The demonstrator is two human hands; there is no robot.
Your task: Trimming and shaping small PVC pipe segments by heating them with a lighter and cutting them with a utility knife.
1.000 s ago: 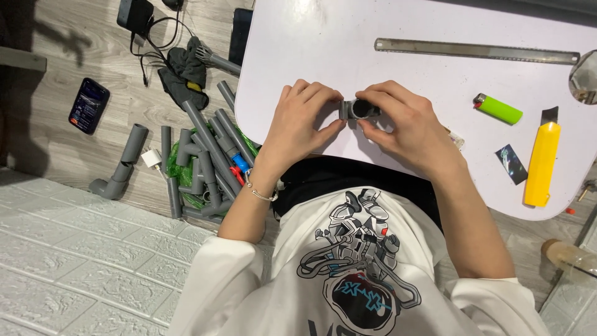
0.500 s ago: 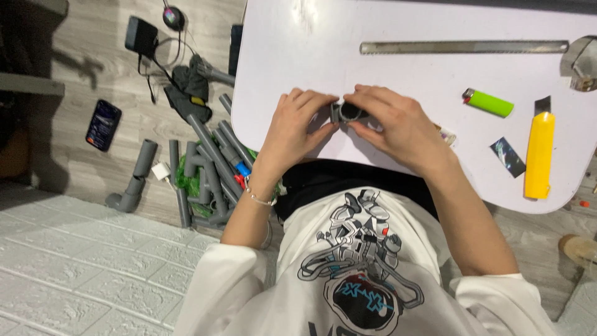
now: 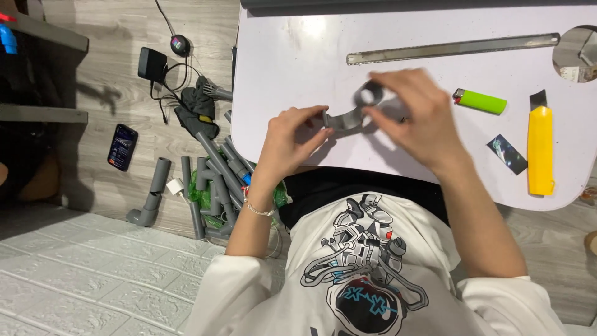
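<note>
Both hands are over the white table, pinching a grey strip between them: left hand nips one end, right hand, a bit blurry, grips the curled end. Green lighter and yellow knife sit nearby.

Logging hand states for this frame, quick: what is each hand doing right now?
Left hand: closed, pinching one end of the grey strip.
Right hand: closed on the strip's rolled end, though it is motion-blurred.
</note>
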